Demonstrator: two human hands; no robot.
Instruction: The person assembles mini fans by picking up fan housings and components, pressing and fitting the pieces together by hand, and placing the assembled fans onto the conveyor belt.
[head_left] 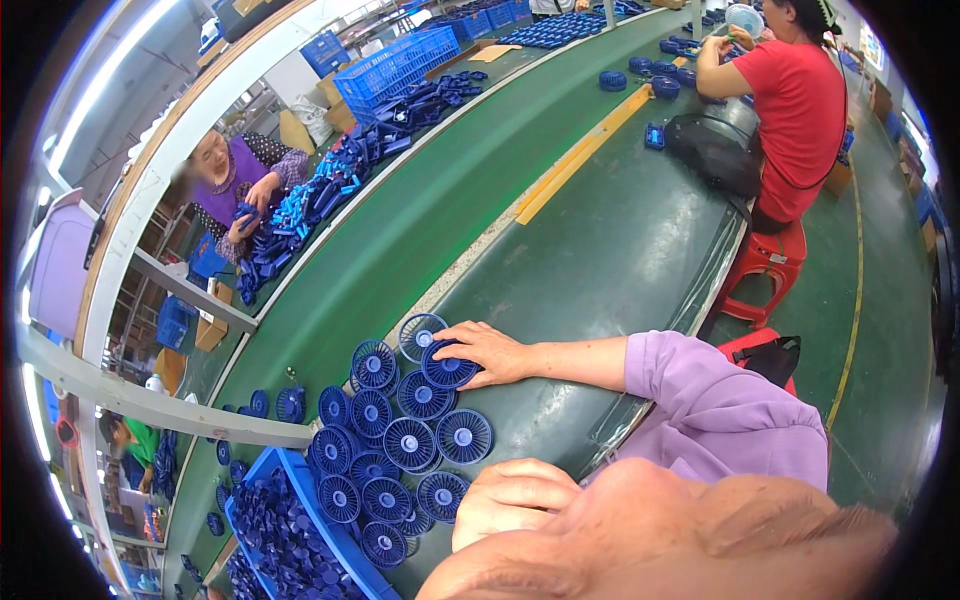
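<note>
Round dark blue fan grilles [409, 443] with spokes and pale hubs lie in an overlapping cluster on the green work table. My right hand [490, 356] reaches over the far end of this cluster. Its fingers curl over the edge of one blue fan grille [449, 366]. Close to the near side of the cluster is my left hand [512, 497], its fingers bent and drawn together. Anything inside that hand is hidden, and its wrist is covered from below. Beside the grilles, a blue crate [317, 510] holds many small dark blue plastic parts.
A green conveyor belt [330, 290] runs beyond the table, carrying scattered blue parts. A white metal post [170, 392] crosses at left. Across the belt, a person in purple [240, 180] handles blue parts. At upper right, a person in red [800, 110] sits on a red stool [775, 265].
</note>
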